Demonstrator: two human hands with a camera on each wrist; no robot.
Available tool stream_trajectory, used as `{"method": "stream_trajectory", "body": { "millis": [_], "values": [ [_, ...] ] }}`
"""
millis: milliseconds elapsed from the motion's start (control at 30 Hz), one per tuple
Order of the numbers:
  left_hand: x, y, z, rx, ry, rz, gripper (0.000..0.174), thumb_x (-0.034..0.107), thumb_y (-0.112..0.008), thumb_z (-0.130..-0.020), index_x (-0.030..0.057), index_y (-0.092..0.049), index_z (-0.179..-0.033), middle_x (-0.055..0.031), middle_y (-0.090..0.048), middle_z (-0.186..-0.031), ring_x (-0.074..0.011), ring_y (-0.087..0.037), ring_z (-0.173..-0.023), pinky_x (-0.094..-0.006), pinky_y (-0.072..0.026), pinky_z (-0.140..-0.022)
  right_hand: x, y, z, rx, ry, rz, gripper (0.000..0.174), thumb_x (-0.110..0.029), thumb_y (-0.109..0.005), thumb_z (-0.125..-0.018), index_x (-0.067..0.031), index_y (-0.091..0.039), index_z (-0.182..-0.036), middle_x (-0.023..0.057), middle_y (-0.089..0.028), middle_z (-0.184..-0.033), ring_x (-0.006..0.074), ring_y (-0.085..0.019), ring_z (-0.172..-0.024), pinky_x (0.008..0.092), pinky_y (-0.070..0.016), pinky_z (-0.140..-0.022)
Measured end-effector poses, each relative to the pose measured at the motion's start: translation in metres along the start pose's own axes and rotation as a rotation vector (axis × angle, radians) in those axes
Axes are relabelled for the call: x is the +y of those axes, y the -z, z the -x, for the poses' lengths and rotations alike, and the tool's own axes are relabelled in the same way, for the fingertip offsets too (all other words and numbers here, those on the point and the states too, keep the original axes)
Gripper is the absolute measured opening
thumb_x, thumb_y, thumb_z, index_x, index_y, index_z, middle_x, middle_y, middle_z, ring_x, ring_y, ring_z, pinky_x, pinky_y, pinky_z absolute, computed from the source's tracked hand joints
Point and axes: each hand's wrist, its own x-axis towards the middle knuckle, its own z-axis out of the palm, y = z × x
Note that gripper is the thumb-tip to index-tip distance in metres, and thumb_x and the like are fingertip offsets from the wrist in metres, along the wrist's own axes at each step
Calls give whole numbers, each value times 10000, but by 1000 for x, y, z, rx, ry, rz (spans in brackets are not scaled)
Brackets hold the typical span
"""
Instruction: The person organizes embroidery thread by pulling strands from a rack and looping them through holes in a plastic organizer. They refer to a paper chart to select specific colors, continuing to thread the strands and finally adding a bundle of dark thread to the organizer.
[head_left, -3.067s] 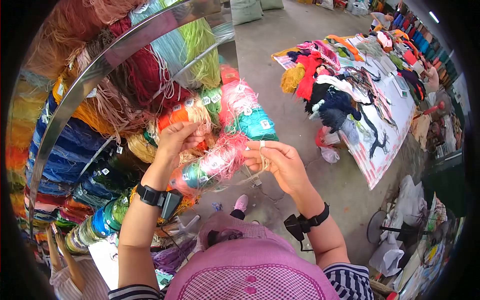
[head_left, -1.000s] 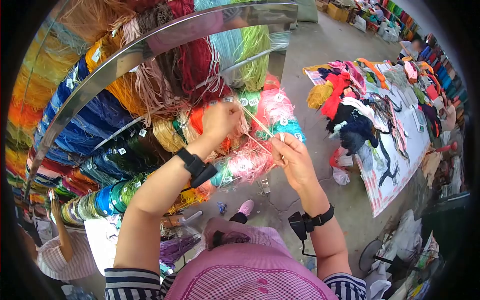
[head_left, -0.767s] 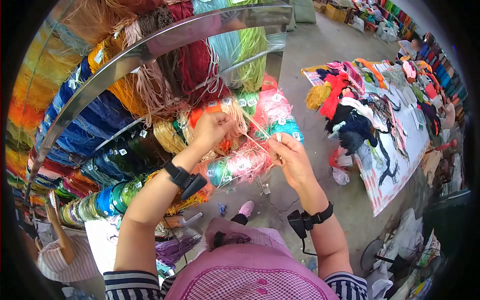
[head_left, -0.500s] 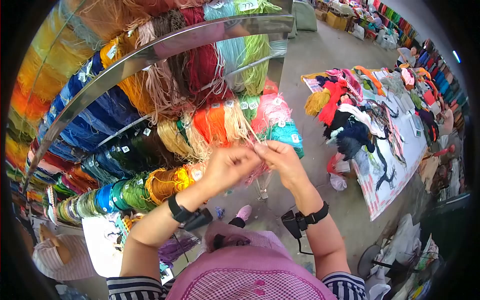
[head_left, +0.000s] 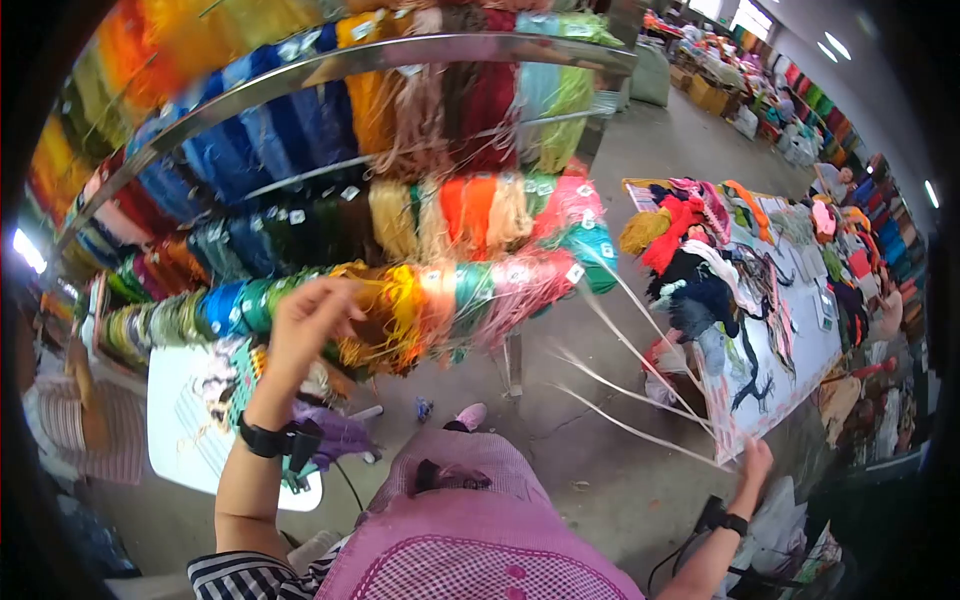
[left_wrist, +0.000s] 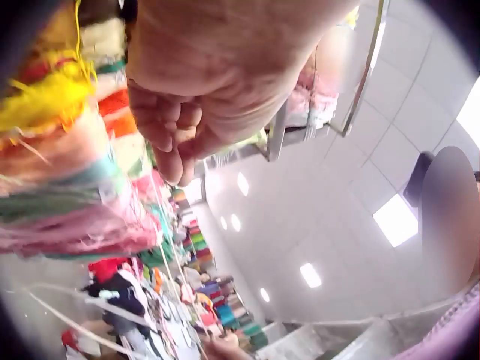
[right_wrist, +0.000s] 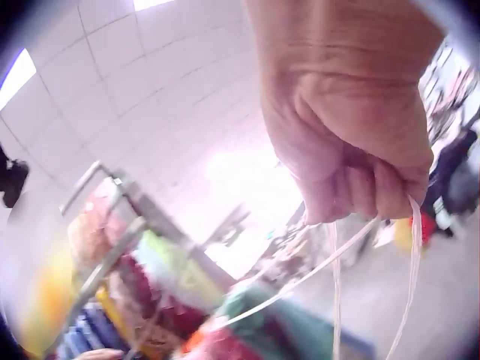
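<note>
In the head view my right hand (head_left: 757, 460) is stretched far out to the right and grips several pale thread strands (head_left: 640, 355). Some strands run back toward the rack by the teal skein (head_left: 592, 250); others trail left with blurred loose ends. The right wrist view shows the fingers curled tight, with threads (right_wrist: 335, 292) hanging below them. My left hand (head_left: 318, 315) is raised in front of the yellow skein (head_left: 400, 305), fingers loosely bent and nothing seen in them. Its thumb and fingertips (left_wrist: 174, 166) lie close together in the left wrist view.
A metal rack bar (head_left: 430, 47) curves over rows of coloured, labelled skeins. On the right, a table (head_left: 725, 400) bears piled yarn. A white table (head_left: 175, 400) stands lower left, near another person in a striped top (head_left: 85, 425).
Both hands were together at the pale strands half a second ago. The right hand has swung far right, drawing the strands out; the left has moved left, away from them. The view has shifted too.
</note>
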Motion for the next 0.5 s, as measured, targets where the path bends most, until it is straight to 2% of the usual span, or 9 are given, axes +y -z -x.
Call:
{"method": "stream_trajectory", "body": {
  "millis": [67, 133, 200, 233, 267, 333, 400, 467, 500],
  "values": [
    [1, 40, 23, 184, -27, -9, 213, 208, -567, -947, 39, -649, -1047, -10, -648, -773, -56, -558, -594, -184, -401, -536, -5, 55, 21, 93, -49, 514, 273, -257, -669, -759, 7, -617, -717, 126, -537, -596, 217, -490, -559, 394, -427, -611],
    [5, 74, 48, 354, -48, -12, 225, 215, -565, -949, 36, -646, -1059, -5, -638, -777, -47, -540, -610, -179, -396, -551, -7, 59, 26, 111, 78, 745, 288, -258, -636, -777, 16, -573, -718, 163, -515, -623, 270, -473, -563, 420, -424, -608],
    [14, 104, 74, 478, -87, -77, 244, 221, -568, -948, 32, -639, -1085, -4, -638, -795, -43, -539, -635, -177, -392, -561, -2, 31, 8, -37, 345, 299, 248, -231, -589, -818, 14, -593, -785, 132, -557, -683, 224, -502, -604, 396, -441, -630],
    [17, 119, 85, 512, -87, -78, 251, 221, -566, -949, 29, -636, -1096, -6, -642, -806, -43, -543, -636, -176, -391, -560, -33, 0, 17, -39, 290, 70, 232, -213, -539, -879, 9, -604, -861, 86, -586, -774, 176, -524, -684, 349, -450, -669],
    [18, 134, 97, 536, -95, -72, 259, 221, -564, -951, 26, -632, -1107, -7, -646, -817, -43, -546, -638, -175, -390, -560, -59, -33, 20, -87, 326, 52, 232, -213, -539, -879, 9, -604, -861, 86, -586, -774, 176, -524, -684, 349, -450, -669],
    [18, 157, 121, 573, -107, -33, 268, 223, -562, -952, 22, -632, -1115, -7, -651, -837, -42, -553, -640, -162, -381, -553, -102, -94, 34, -239, 30, -124, 236, -206, -531, -921, 15, -613, -915, 46, -584, -826, 149, -523, -756, 301, -442, -712],
    [17, 174, 139, 630, -76, -38, 265, 222, -562, -948, 24, -639, -1106, -4, -651, -845, -31, -553, -633, -147, -354, -513, -188, -159, 96, -382, 279, -268, 226, -213, -559, -935, 6, -617, -940, 56, -573, -826, 153, -526, -774, 288, -444, -729],
    [7, 184, 157, 650, 0, -107, 254, 218, -567, -938, 31, -653, -1087, 10, -646, -839, -29, -543, -624, -152, -341, -499, -250, -210, 138, -500, 608, -161, 207, -202, -588, -926, -5, -626, -978, 83, -615, -868, 173, -573, -820, 296, -457, -757],
    [-3, 192, 165, 631, 55, -100, 241, 214, -574, -929, 34, -668, -1057, 24, -635, -823, -30, -529, -613, -155, -328, -493, -280, -236, 168, -475, 738, -207, 203, -205, -586, -928, -13, -628, -978, 91, -637, -884, 184, -595, -839, 304, -464, -762]
  ]
}}
